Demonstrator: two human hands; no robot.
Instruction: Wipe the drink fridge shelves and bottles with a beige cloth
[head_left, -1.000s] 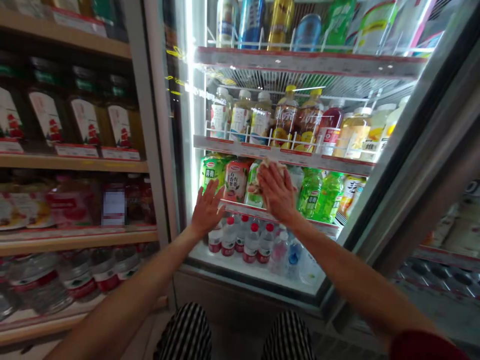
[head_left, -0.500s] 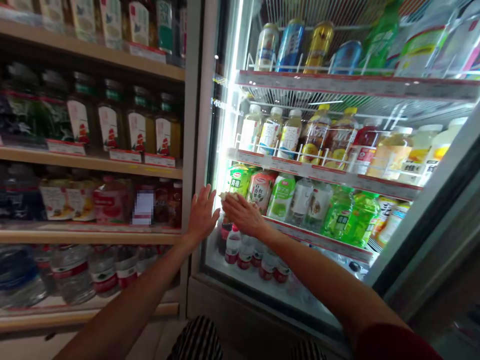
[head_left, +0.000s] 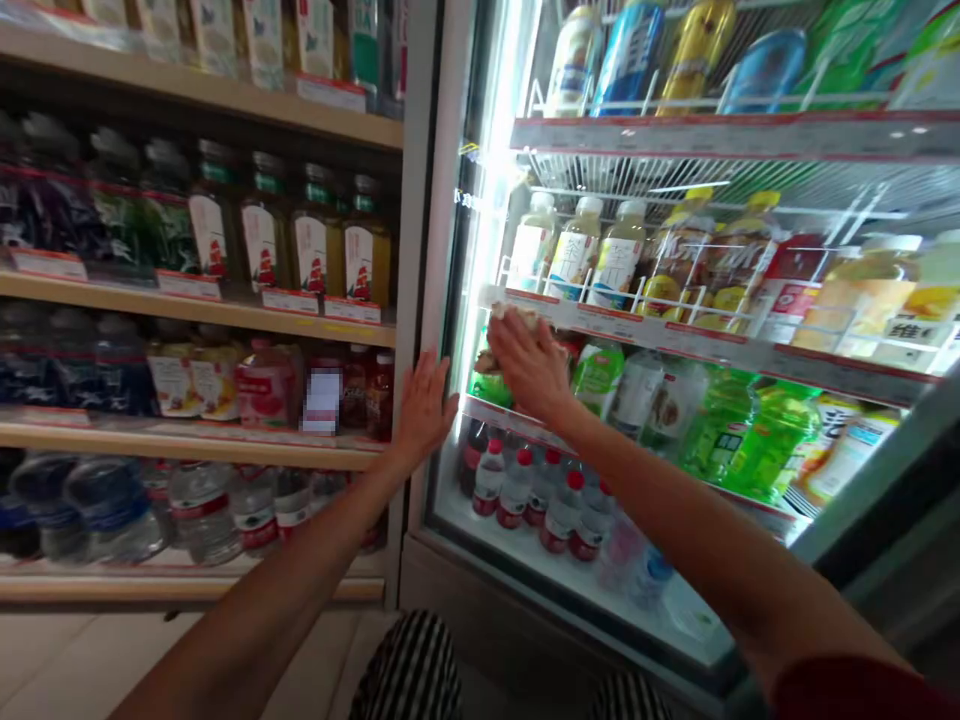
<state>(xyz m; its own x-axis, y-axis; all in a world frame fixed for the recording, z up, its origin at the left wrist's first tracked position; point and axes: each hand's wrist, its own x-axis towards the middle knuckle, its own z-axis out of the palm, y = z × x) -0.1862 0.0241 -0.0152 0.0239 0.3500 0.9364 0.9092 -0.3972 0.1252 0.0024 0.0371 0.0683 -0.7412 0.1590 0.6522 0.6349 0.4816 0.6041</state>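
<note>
My right hand (head_left: 531, 372) presses a pale crumpled cloth (head_left: 519, 316) against the glass front of a lit drinks fridge (head_left: 551, 622). Most of the cloth lies hidden under the palm and fingers. Behind it, seen through the glass, are green-labelled bottles (head_left: 598, 372) on a shelf. Flat against the fridge's left frame rests my left hand (head_left: 424, 408), fingers stretched upward and holding nothing.
On the left, wooden shelves (head_left: 300, 325) carry rows of juice bottles (head_left: 262, 245) and water bottles (head_left: 202, 510). Cans (head_left: 626, 60) and more bottled drinks (head_left: 574, 250) fill the fridge shelves. My checkered-clad knee (head_left: 412, 665) shows below, above the tiled floor (head_left: 247, 640).
My right hand has moved up and to the right across the glass with the cloth. The left hand stays on the frame. The view has shifted slightly left and down.
</note>
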